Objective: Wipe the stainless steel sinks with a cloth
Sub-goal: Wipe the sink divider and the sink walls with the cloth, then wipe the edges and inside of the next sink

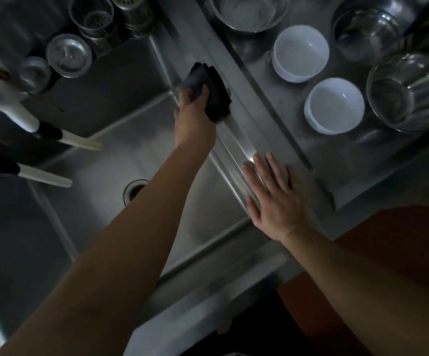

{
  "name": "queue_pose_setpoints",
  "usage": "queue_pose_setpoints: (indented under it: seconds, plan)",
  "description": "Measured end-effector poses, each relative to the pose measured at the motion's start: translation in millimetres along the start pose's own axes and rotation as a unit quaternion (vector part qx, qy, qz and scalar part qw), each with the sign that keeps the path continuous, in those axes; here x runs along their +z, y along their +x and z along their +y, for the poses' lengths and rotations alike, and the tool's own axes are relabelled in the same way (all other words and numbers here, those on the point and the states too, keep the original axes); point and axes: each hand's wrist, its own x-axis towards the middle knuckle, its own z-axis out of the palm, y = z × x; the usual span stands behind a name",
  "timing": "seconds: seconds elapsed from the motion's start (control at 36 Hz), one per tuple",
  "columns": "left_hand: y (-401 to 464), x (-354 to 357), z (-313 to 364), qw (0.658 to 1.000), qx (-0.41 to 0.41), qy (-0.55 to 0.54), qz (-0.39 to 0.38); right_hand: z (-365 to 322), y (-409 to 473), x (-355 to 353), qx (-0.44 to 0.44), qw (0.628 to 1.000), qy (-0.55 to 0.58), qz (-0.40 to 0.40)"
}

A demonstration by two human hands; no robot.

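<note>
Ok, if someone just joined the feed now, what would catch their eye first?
Probably the left hand gripping a dark cloth on the steel ledge right of the sink basin, and the right hand lying flat on that ledge nearer the camera. Next, two white bowls on the counter to the right.

Two white bowls [300,53] [334,105] stand open-side up on the steel worktop [336,160], one just beside the other. A glass bowl [410,92] stands near them, and a metal bowl [248,11] sits at the top edge. Two perforated metal cups [91,15] [132,14], a round metal lid [69,55] and white-and-black handles [41,127] lie at the far left.
</note>
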Motion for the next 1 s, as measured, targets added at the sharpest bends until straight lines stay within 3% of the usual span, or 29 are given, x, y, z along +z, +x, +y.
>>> queue_pose_setpoints:
  seconds: [0.28,0.36,0.58,0.72,0.83,1.0]
  plan:
    - [-107.6,25.8,13.0,0.994,0.036,0.025,-0.102,8.6,-23.9,-30.6,-0.010,0.987,0.158,-0.034]
    - [-137.0,30.8,19.5,0.990,0.032,0.052,-0.127,21.9,-69.2,-34.6,-0.012,0.987,0.145,-0.063]
    - [-225.4,46.4,37.8,0.958,0.081,0.149,-0.231,52.9,-172.8,-46.8,0.046,0.954,0.296,0.003]
    - [-276.8,63.4,42.8,0.936,0.108,0.273,-0.196,49.8,-174.7,-60.8,0.071,0.938,0.338,-0.018]
    - [-298.9,62.7,31.2,0.935,0.092,0.305,-0.154,34.4,-163.4,-69.2,-0.020,0.949,0.311,-0.036]
    - [-349.1,48.1,-17.9,0.945,0.074,0.295,-0.121,0.2,-153.6,-61.5,-0.152,0.944,0.182,-0.231]
